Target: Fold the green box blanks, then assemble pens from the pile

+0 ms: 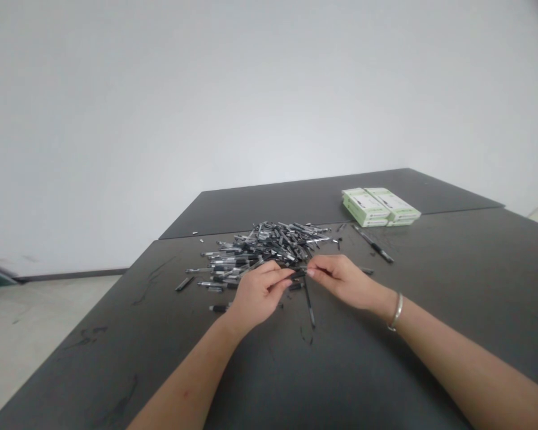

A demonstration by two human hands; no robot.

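Pen (300, 270) sits btwn the two hands, at the near edge of the heap (269, 242), as far as I can make out on my feed. L hand (263, 291) pinches its left end, thumb against fingers; R hand (341, 279) pinches the right end the same way. Long axis runs approx. L–R, in line w/ both sets of fingertips, so neither hand is nearer; only a short dark bit shows btwn them. Can't tell from here if it's one whole pen or two parts meeting: too small & blurred. Heap lies beyond the hands, mostly to the left, so L hand is closer to it. Loose pen (309, 306) lies on the table (341, 370) below the gap, axis pointing roughly my way, i.e. crosswise to the held one. Boxes (381, 209) stand beyond R hand; far pen (373, 243) lies slantwise btwn.
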